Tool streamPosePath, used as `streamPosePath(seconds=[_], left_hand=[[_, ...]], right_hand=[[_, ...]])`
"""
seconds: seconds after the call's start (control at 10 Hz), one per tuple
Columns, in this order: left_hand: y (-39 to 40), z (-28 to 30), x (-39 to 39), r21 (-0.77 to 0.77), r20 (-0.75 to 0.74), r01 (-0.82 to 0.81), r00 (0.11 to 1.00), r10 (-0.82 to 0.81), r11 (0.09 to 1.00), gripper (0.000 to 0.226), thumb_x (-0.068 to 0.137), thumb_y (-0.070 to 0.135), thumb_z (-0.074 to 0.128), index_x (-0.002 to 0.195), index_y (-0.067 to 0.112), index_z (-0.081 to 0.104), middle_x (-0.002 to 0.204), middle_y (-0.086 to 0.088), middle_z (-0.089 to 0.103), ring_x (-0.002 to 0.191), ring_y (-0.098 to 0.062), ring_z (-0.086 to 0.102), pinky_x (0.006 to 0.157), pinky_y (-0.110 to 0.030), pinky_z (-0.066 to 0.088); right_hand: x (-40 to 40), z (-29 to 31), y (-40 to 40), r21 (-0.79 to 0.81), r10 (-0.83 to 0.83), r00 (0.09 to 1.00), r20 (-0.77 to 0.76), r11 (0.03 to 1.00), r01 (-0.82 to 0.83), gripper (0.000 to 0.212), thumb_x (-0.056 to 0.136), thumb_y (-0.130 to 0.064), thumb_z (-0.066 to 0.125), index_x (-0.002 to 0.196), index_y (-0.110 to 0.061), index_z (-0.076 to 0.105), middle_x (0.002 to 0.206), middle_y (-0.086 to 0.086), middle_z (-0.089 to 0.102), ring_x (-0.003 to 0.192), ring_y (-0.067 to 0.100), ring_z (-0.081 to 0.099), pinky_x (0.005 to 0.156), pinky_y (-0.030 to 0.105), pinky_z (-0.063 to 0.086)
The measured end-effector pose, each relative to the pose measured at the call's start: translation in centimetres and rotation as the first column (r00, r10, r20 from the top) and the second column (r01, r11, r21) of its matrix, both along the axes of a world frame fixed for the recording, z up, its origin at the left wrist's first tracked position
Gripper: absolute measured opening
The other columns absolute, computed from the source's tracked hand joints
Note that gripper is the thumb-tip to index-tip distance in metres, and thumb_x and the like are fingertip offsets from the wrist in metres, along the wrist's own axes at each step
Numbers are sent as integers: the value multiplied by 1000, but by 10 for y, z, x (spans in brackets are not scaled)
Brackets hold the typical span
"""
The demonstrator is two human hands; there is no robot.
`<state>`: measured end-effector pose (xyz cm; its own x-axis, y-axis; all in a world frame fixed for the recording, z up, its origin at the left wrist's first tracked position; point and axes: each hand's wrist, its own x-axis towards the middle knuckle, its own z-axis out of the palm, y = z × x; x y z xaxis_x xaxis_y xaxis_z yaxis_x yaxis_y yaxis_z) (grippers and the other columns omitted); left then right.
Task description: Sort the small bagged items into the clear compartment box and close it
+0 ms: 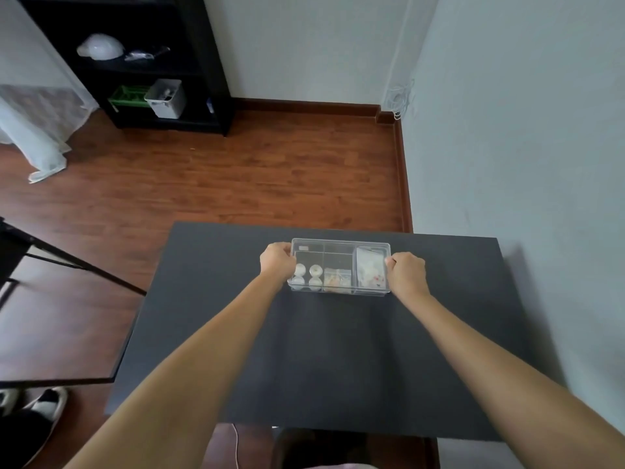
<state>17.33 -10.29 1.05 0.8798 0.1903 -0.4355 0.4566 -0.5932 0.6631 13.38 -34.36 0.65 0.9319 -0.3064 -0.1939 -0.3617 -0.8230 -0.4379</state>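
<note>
toward the far edge of the black table (pixel 338 350) i am seeing the clear box (pixel 339 266) sitting, left hand (pixel 277 260) and right hand (pixel 407 273) each gripping one end. its lid looks shut, hard to confirm. left compartment is holding four white round items (pixel 307 275); middle bags (pixel 337 280) and right bag (pixel 370 270) are blurring beyond counting.

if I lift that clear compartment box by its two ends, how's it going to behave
The clear compartment box looks like rigid plastic, so it should stay stiff between the left hand and right hand. Probably light, given its small contents. Smooth walls may be slippery, and loose items could slide if tilted.
</note>
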Motion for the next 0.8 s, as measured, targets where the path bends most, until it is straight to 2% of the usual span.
streamPosePath(seconds=[0.1, 0.2, 0.3, 0.4, 0.6, 0.7, 0.8], left_hand=[[0, 0, -1, -7, -10, 7, 1000, -8, 1000, 33, 87, 3, 47, 108, 14, 70, 103, -11, 71, 90, -26, 61, 73, -26, 45], [-1, 0, -1, 5, -21, 9, 1000, -9, 1000, 35, 87, 1, 45, 108, 14, 70, 103, -11, 71, 95, -29, 62, 71, -27, 46], [-2, -1, -1, 12, -29, 17, 999, -16, 1000, 35, 87, 1, 46, 107, 15, 71, 103, -11, 71, 94, -29, 63, 71, -27, 45], [-2, -4, -2, 7, -27, 14, 1000, -14, 1000, 32, 88, 2, 46, 105, 14, 71, 100, -10, 71, 84, -25, 58, 70, -27, 44], [-1, -3, -3, 3, -49, 23, 999, -23, 1000, 33, 88, 3, 48, 110, 17, 69, 101, -9, 69, 86, -25, 59, 68, -27, 46], [-2, 0, -3, -24, -42, 18, 999, -19, 1000, 28, 88, 4, 46, 97, 18, 70, 93, -7, 65, 86, -27, 58, 67, -29, 46], [-2, -6, -17, -40, 20, -45, 999, 46, 998, 31, 94, 16, 37, 66, 26, 47, 84, -3, 55, 83, -26, 50, 69, -32, 43]], right_hand=[[-2, 1, 3, -11, -3, 1000, -13, 1000, 3, 45, 84, 8, 41, 46, -13, 31, 63, 15, 49, 65, 31, 46, 60, 33, 33], [-2, 0, 4, 18, -26, 1000, 2, 999, 26, 42, 87, 5, 42, 48, -8, 36, 62, 16, 49, 64, 30, 49, 58, 34, 34], [0, -1, 3, 37, -52, 999, 5, 998, 52, 35, 92, -3, 45, 57, -4, 46, 69, 24, 60, 67, 30, 49, 61, 32, 34], [2, -5, 1, 52, -77, 997, -26, 996, 78, 36, 94, -7, 48, 59, 0, 54, 79, 26, 67, 70, 34, 54, 63, 31, 36], [5, -8, -1, 71, -101, 993, -64, 992, 105, 33, 93, -7, 49, 64, 4, 61, 70, 15, 55, 71, 29, 51, 64, 29, 38], [4, -7, -3, 145, -121, 991, -57, 981, 128, 34, 94, -10, 49, 63, 1, 57, 70, 14, 56, 72, 29, 51, 65, 30, 40], [-10, -14, -3, 204, -181, 983, 17, 964, 173, 40, 97, -15, 39, 60, -2, 46, 66, 14, 54, 68, 28, 49, 63, 31, 35]])
